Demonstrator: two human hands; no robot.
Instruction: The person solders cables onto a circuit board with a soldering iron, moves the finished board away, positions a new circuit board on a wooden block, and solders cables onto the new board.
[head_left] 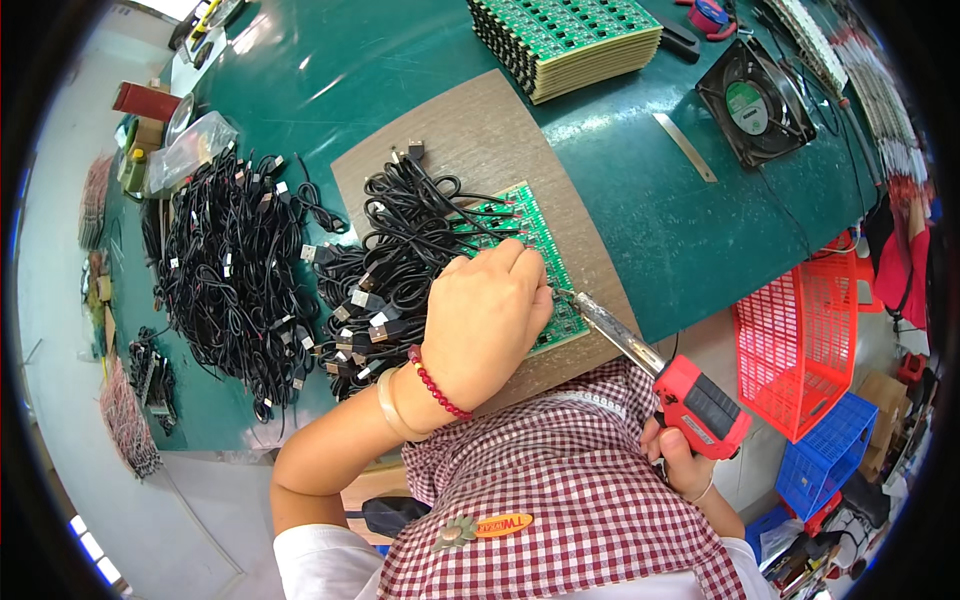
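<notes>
A green circuit board panel (543, 235) lies on a brown board (480, 120) in front of me. Black USB cables (400, 225) spread over its left part, with their thin ends reaching the panel. My left hand (490, 310) is closed above the panel's near part, fingertips pinched; what they hold is hidden. On the right, my right hand (680, 460) grips the red and black handle of a soldering gun (700, 410). Its metal tip touches or nearly touches the panel beside my left fingertips; I cannot tell which.
A big heap of black cables (235, 270) covers the table's left side, a plastic bag (200, 150) behind it. At the back stands a stack of circuit boards (600, 65). A fan (750, 105) and metal strip (685, 147) lie right. Red basket (795, 350) and blue crate (825, 455) stand below.
</notes>
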